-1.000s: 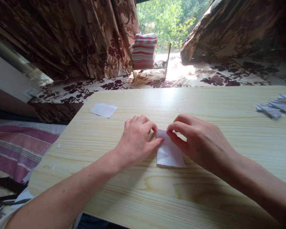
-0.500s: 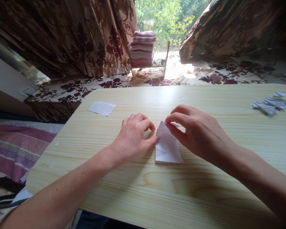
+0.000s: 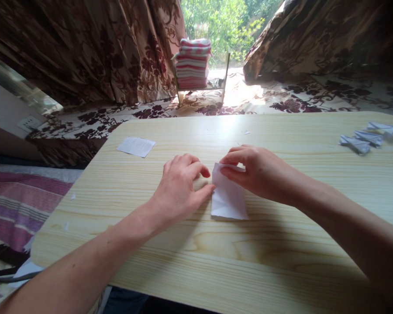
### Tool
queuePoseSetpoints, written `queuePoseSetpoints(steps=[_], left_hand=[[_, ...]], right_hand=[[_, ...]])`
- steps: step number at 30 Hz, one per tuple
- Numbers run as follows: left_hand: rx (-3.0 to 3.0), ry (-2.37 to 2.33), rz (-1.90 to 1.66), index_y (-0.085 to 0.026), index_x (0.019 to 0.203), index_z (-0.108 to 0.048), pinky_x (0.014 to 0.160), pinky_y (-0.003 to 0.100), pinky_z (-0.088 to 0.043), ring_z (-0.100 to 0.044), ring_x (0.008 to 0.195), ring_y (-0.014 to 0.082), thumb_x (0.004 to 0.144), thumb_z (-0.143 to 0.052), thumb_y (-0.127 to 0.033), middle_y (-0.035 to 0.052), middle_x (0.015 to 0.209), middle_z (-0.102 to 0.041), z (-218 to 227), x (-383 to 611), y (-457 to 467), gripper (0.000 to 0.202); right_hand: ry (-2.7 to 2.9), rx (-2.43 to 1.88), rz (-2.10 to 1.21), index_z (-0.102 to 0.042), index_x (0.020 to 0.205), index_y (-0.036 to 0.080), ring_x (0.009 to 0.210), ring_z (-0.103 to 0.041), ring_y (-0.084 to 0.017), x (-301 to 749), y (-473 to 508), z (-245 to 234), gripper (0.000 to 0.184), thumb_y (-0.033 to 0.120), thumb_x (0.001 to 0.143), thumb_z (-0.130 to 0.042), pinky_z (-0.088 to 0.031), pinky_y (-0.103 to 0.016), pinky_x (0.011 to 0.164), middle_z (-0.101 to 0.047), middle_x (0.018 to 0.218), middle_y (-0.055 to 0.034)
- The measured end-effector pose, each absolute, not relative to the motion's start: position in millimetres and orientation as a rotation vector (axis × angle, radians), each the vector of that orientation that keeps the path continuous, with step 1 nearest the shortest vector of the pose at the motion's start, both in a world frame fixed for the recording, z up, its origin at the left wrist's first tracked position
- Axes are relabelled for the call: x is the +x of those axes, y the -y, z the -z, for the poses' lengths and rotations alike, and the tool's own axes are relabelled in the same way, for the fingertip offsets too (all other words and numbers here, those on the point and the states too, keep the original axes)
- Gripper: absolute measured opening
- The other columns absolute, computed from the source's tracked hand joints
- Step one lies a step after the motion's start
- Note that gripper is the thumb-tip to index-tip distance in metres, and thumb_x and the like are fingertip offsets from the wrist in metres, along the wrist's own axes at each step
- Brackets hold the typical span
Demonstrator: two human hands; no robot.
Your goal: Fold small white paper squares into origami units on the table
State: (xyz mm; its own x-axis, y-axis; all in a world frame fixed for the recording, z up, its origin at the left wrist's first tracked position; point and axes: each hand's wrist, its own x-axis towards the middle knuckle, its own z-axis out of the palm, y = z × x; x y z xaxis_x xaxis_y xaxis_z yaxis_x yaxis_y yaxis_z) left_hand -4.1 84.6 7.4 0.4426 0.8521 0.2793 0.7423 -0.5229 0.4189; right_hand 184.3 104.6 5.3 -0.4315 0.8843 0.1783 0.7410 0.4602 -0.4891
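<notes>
A small white sheet of paper (image 3: 228, 198) lies on the pale wooden table (image 3: 170, 261), its upper end lifted. My right hand (image 3: 253, 170) pinches that upper edge between thumb and fingers; part of the edge is hidden behind them. On the paper's left side, the thumb tip of my left hand (image 3: 183, 183) touches the edge. The left fingers are curved and apart from the thumb, with nothing between them.
Several folded paper pieces (image 3: 355, 144) sit at the table's right. A printed paper slip (image 3: 136, 146) lies at the far left, and small scraps (image 3: 246, 132) are scattered about. Behind the table, striped folded cloths (image 3: 193, 65) are stacked on a small rack by the window.
My right hand has shifted slightly left along the paper's top edge, and its grip has changed. My left hand stays beside the paper. The whole view has moved a little.
</notes>
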Motion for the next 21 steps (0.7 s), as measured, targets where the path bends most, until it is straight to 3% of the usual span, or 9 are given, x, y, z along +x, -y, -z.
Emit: queuePoseSetpoints(steps=[3, 5, 8, 14, 18, 21], left_hand=[[2.664, -1.266, -0.781, -0.018, 0.079, -0.067, 0.093, 0.043, -0.035, -0.055, 0.084, 0.0187, 0.086, -0.056, -0.023, 0.0027, 0.081, -0.062, -15.3, -3.3, -75.1, 0.014], [2.751, -1.163, -0.648, -0.019, 0.081, -0.068, 0.094, 0.046, -0.033, -0.055, 0.077, 0.0178, 0.088, -0.052, -0.023, 0.0015, 0.074, -0.062, -17.8, -1.9, -69.4, 0.018], [2.815, -1.123, -0.431, -0.020, 0.084, -0.070, 0.095, 0.048, -0.032, -0.054, 0.074, 0.0176, 0.088, -0.052, -0.024, 0.0016, 0.072, -0.063, -15.2, -0.4, -66.3, 0.018], [2.878, -1.117, -0.406, -0.022, 0.087, -0.070, 0.096, 0.049, -0.032, -0.053, 0.075, 0.0177, 0.089, -0.051, -0.024, 0.0019, 0.074, -0.063, -9.1, -0.8, -68.3, 0.019], [2.895, -1.135, -0.382, -0.021, 0.086, -0.070, 0.095, 0.050, -0.033, -0.054, 0.075, 0.0181, 0.089, -0.051, -0.023, 0.0019, 0.073, -0.062, -9.9, -0.5, -66.9, 0.020], [2.888, -1.138, -0.384, -0.021, 0.090, -0.071, 0.096, 0.051, -0.032, -0.054, 0.075, 0.0183, 0.090, -0.050, -0.022, 0.0019, 0.073, -0.062, -9.9, 0.3, -66.6, 0.021]], right_hand=[[2.301, -1.409, -0.481, -0.068, 0.070, 0.017, 0.067, -0.056, -0.015, 184.9, -105.9, -6.3, 0.016, 0.017, 0.081, -0.057, -0.038, -0.027, 0.060, -0.067, 0.071, -0.0026], [2.298, -1.436, -0.521, -0.068, 0.069, 0.017, 0.064, -0.055, -0.014, 187.3, -105.1, -10.0, 0.018, 0.021, 0.081, -0.056, -0.037, -0.026, 0.057, -0.067, 0.070, -0.0027], [2.241, -1.440, -0.592, -0.072, 0.078, 0.018, 0.064, -0.058, -0.015, 193.7, -103.5, -20.7, 0.022, 0.028, 0.083, -0.054, -0.039, -0.026, 0.055, -0.070, 0.077, -0.0037], [2.176, -1.404, -0.531, -0.073, 0.093, 0.017, 0.082, -0.063, -0.021, 198.5, -102.7, -30.6, 0.032, 0.042, 0.080, -0.058, -0.045, -0.031, 0.063, -0.069, 0.098, -0.0089], [2.293, -1.455, -0.625, -0.071, 0.083, 0.017, 0.074, -0.061, -0.018, 189.0, -101.8, -21.9, 0.017, 0.027, 0.080, -0.058, -0.044, -0.028, 0.062, -0.067, 0.089, -0.0068], [2.305, -1.460, -0.678, -0.069, 0.073, 0.017, 0.067, -0.057, -0.015, 184.7, -101.8, -18.0, 0.016, 0.014, 0.078, -0.054, -0.041, -0.026, 0.058, -0.065, 0.080, -0.0038]])
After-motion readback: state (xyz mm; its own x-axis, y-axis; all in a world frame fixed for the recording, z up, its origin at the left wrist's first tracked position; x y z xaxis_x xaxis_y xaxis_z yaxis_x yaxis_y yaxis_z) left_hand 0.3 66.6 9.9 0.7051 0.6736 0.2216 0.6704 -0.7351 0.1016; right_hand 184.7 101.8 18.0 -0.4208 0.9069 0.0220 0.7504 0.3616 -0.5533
